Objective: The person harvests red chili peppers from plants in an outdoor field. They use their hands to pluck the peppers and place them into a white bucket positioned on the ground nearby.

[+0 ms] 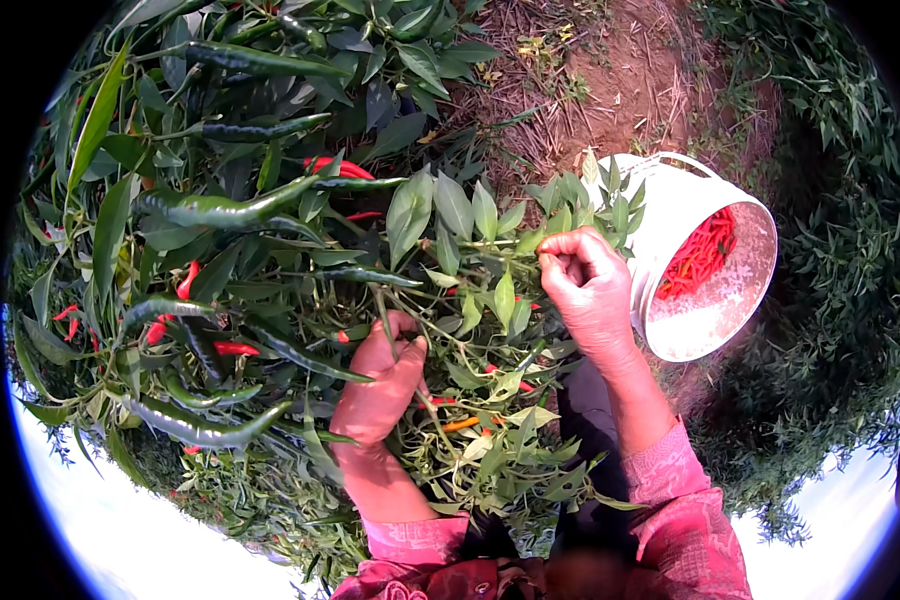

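My left hand is closed around a thin green stem low in a chili pepper plant, the thumb lying over it. To the right, my right hand pinches thumb and forefinger together at a leafy pepper branch; the exact spot gripped is partly hidden by the fingers. Long green chili peppers hang left of my hands. Red chilies show among the leaves, and an orange chili lies between my forearms. Beside my right hand, a white bucket tilts on its side, holding many red chilies.
Brown soil strewn with dry straw runs between the plant rows at the top. Another row of green plants stands on the right. Dark trousers show beneath my arms, behind the foliage.
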### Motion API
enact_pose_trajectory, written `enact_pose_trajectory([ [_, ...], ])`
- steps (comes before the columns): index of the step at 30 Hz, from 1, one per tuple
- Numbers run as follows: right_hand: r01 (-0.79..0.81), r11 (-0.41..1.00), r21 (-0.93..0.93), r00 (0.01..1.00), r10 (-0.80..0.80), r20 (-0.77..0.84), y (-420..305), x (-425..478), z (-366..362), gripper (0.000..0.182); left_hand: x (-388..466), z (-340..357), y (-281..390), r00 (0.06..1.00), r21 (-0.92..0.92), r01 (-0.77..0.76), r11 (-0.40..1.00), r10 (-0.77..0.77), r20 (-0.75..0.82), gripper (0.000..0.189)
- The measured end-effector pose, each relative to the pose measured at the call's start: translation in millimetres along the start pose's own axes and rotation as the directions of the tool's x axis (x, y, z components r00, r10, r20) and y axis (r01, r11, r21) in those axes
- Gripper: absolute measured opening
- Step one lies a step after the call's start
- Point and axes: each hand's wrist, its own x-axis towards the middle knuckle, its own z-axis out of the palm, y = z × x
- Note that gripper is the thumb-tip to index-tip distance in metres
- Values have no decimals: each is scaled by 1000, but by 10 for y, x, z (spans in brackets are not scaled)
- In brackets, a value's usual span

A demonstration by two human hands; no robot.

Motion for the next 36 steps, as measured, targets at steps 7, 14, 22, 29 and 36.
enact_pose_trajectory([
  [7, -52, 637, 769, 998, 12, 57, -205, -108, -585, 12, 14, -24, -79, 998, -49, -66, 997, 67, 16, 12],
  [14, -292, 953, 82, 817, 204, 540, 36, -452, -432, 14, -9, -16, -2, 1000, 23, -12, 1000, 12, 9, 10],
  [22, 156, 897, -415, 909, 34, 416, 833, -265, 267, 19, 2, -39, -59, 999, 70, -19, 997, 21, -40, 10],
  [29, 289, 883, -369, 903, -124, 412, 695, -262, 288, 17, -37, -45, 3, 998, 89, -14, 996, 19, -61, 11],
  [36, -196, 924, 329, 956, 105, 275, 592, -435, 262, 7, 11, -24, -22, 999, 50, -21, 999, 22, -29, 12],
])
